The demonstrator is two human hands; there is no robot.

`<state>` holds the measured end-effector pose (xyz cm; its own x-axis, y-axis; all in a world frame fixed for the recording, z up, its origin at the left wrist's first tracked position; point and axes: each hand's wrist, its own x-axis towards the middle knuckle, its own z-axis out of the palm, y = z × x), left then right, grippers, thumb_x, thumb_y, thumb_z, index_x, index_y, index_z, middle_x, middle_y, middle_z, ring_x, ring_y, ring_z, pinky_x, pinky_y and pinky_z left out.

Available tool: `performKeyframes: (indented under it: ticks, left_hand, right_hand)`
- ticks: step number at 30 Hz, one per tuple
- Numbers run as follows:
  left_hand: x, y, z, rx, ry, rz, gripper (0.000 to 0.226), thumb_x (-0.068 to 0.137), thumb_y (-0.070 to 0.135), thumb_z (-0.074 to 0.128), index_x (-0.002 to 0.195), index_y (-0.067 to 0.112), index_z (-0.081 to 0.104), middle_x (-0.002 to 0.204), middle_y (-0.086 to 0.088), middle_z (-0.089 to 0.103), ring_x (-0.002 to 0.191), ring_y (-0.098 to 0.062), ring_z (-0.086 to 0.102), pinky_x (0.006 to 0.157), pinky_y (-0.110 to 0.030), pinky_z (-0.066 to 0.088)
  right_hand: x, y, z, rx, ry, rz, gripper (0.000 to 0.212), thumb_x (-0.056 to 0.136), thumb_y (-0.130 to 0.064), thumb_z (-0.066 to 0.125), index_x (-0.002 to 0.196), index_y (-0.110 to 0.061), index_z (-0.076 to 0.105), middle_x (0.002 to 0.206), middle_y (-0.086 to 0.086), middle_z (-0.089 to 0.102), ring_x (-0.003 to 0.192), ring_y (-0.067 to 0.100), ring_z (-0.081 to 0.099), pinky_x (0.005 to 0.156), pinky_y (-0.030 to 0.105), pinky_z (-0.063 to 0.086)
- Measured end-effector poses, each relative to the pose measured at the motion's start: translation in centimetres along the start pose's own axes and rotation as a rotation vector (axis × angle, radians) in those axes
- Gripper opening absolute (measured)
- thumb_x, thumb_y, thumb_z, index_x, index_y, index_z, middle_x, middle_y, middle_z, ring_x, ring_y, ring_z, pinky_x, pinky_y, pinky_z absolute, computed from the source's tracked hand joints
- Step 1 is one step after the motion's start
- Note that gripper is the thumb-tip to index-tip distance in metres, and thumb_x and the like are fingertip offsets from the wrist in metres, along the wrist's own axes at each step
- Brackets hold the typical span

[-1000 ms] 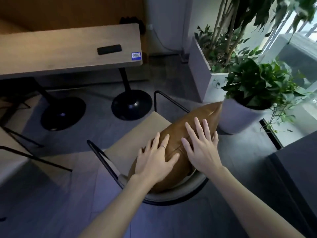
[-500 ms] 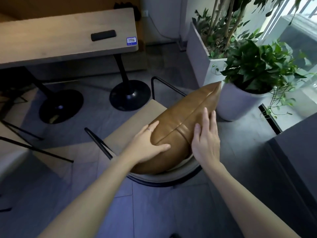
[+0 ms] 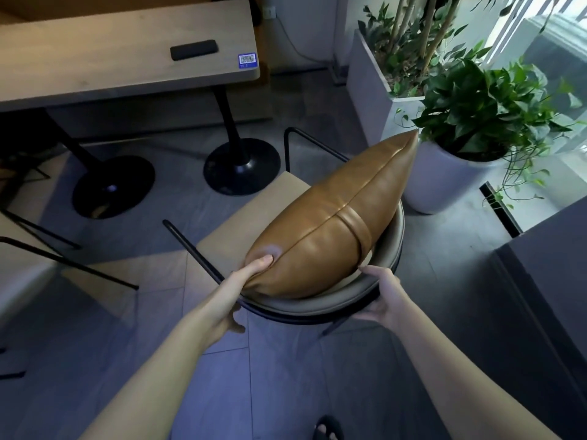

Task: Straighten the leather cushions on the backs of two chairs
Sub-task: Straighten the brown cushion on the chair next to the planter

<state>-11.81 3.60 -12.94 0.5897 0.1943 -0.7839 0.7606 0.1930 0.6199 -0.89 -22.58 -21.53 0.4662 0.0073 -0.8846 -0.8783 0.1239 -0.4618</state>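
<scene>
A brown leather cushion (image 3: 330, 227) stands on edge inside the curved grey backrest (image 3: 317, 304) of a chair with a beige seat (image 3: 254, 217) and black metal frame. My left hand (image 3: 241, 281) grips the cushion's near left corner, thumb pressed into the leather. At the near right my right hand (image 3: 381, 295) holds the backrest rim, with its thumb up by the cushion's lower edge. The cushion's far corner points toward a white plant pot. Only a dark frame and pale seat (image 3: 22, 265) of a second chair show at the left edge.
A wooden table (image 3: 111, 58) on black pedestal bases (image 3: 241, 166) stands beyond the chair, with a black object (image 3: 193, 49) on it. A white pot with a leafy plant (image 3: 451, 173) and a tall planter (image 3: 371, 90) stand to the right. A dark cabinet (image 3: 546, 281) is near right.
Both hands slid off the top of the cushion down to its near end. The left took the corner, the right dropped to the backrest rim. The cushion now sits higher and straighter.
</scene>
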Motion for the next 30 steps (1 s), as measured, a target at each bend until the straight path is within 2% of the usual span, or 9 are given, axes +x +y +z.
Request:
performKeyframes:
  ticks: [2, 6, 9, 10, 13, 16, 23, 28, 30]
  left_hand:
    - [0.5, -0.1, -0.3, -0.041, -0.030, -0.018, 0.085, 0.037, 0.082, 0.085, 0.111, 0.050, 0.059, 0.123, 0.004, 0.052, 0.145, -0.035, 0.035, 0.101, -0.071, 0.036]
    - [1.4, -0.5, 0.0, -0.092, -0.029, 0.039, 0.107, 0.042, 0.081, 0.082, 0.135, 0.036, 0.057, 0.128, 0.002, 0.065, 0.123, -0.022, 0.051, 0.104, -0.064, 0.037]
    - [2.0, -1.2, 0.4, -0.171, 0.025, 0.118, 0.093, 0.044, 0.073, 0.082, 0.125, 0.030, 0.068, 0.106, 0.005, 0.081, 0.106, -0.016, 0.069, 0.082, -0.039, 0.050]
    - [2.2, -1.3, 0.5, -0.195, 0.027, 0.152, 0.088, 0.046, 0.070, 0.083, 0.123, 0.028, 0.071, 0.104, 0.005, 0.082, 0.104, -0.016, 0.072, 0.083, -0.036, 0.051]
    - [2.9, -1.4, 0.2, -0.250, 0.020, 0.243, 0.080, 0.054, 0.063, 0.085, 0.121, 0.021, 0.075, 0.117, -0.002, 0.079, 0.111, -0.021, 0.072, 0.108, -0.041, 0.048]
    - [3.8, -1.0, -1.0, -0.290, 0.041, 0.288, 0.086, 0.054, 0.064, 0.085, 0.125, 0.017, 0.073, 0.130, -0.008, 0.071, 0.118, -0.026, 0.067, 0.113, -0.045, 0.043]
    - [6.3, 1.1, -7.1, -0.331, 0.080, 0.344, 0.085, 0.055, 0.062, 0.084, 0.125, 0.016, 0.071, 0.121, -0.005, 0.077, 0.113, -0.022, 0.070, 0.110, -0.040, 0.047]
    - [7.5, 3.2, -12.6, -0.288, 0.019, 0.370, 0.041, 0.059, 0.061, 0.081, 0.093, 0.038, 0.085, 0.105, 0.003, 0.082, 0.097, -0.010, 0.076, 0.089, -0.029, 0.049]
    - [8.1, 4.1, -14.6, -0.300, 0.030, 0.373, 0.038, 0.057, 0.060, 0.083, 0.090, 0.041, 0.084, 0.105, 0.002, 0.082, 0.095, -0.011, 0.076, 0.088, -0.030, 0.050]
  right_hand:
    - [-0.2, 0.0, 0.3, 0.011, -0.025, 0.053, 0.096, 0.067, -0.031, 0.081, 0.151, -0.024, 0.036, 0.148, 0.017, 0.050, 0.117, 0.048, 0.061, 0.080, 0.068, 0.058]
    - [-0.2, 0.6, 1.1, 0.012, 0.028, -0.010, 0.084, 0.067, -0.023, 0.075, 0.144, -0.020, 0.041, 0.139, 0.020, 0.055, 0.110, 0.046, 0.064, 0.062, 0.064, 0.060]
    - [0.0, 1.0, 1.5, 0.050, 0.067, -0.062, 0.092, 0.057, -0.021, 0.075, 0.143, -0.021, 0.041, 0.135, 0.019, 0.059, 0.105, 0.044, 0.067, 0.068, 0.073, 0.057]
    - [0.1, 1.1, 1.6, 0.059, 0.075, -0.069, 0.093, 0.055, -0.020, 0.075, 0.142, -0.021, 0.042, 0.134, 0.019, 0.059, 0.105, 0.044, 0.068, 0.068, 0.073, 0.057]
    - [-0.1, 1.2, 2.3, 0.074, 0.088, -0.070, 0.090, 0.056, -0.020, 0.075, 0.140, -0.022, 0.043, 0.132, 0.019, 0.061, 0.103, 0.043, 0.069, 0.066, 0.071, 0.058]
    - [-0.3, 1.4, 3.8, 0.101, 0.091, -0.073, 0.086, 0.059, -0.017, 0.075, 0.139, -0.022, 0.042, 0.132, 0.019, 0.060, 0.102, 0.043, 0.069, 0.065, 0.070, 0.058]
    - [-0.5, 2.0, 10.3, 0.119, 0.051, -0.060, 0.074, 0.076, -0.012, 0.071, 0.141, -0.019, 0.035, 0.136, 0.020, 0.052, 0.106, 0.046, 0.065, 0.055, 0.062, 0.059]
    - [-0.1, 2.6, 15.5, 0.128, 0.020, -0.036, 0.068, 0.079, -0.013, 0.073, 0.134, -0.021, 0.033, 0.134, 0.018, 0.051, 0.105, 0.044, 0.066, 0.079, 0.070, 0.058]
    - [0.2, 2.9, 17.6, 0.149, 0.023, -0.034, 0.067, 0.079, -0.012, 0.074, 0.132, -0.022, 0.034, 0.129, 0.019, 0.052, 0.100, 0.043, 0.066, 0.080, 0.071, 0.057]
